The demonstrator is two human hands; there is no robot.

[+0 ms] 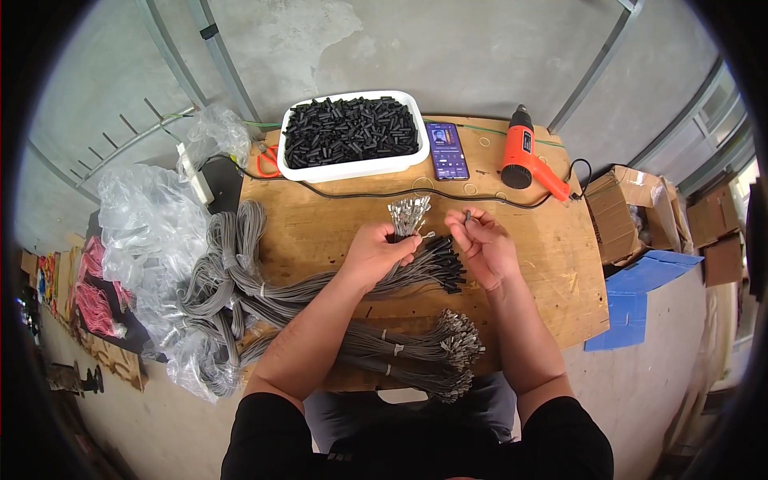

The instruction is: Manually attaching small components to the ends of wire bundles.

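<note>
My left hand (374,254) is closed around a bundle of grey cables, and their bare silver terminals (410,213) fan out above the fist. Just to its right, the thumb and fingers of my right hand (490,246) pinch a small black sleeve (468,216), held upright. Between and below the hands lie cable ends with black sleeves (445,262) on them. Nearer my body rest more tied grey cables (392,346), whose silver terminals (460,346) are uncovered. The cables run left into a looped coil (232,272) at the table edge.
A white tray (352,170) full of black sleeves stands at the back of the wooden table (560,280). Beside it are a phone (449,152), orange-handled scissors (269,160) and a red heat gun (524,152). A black cord (360,194) crosses the table. Plastic bags (152,240) lie left; cardboard boxes (632,212) stand right.
</note>
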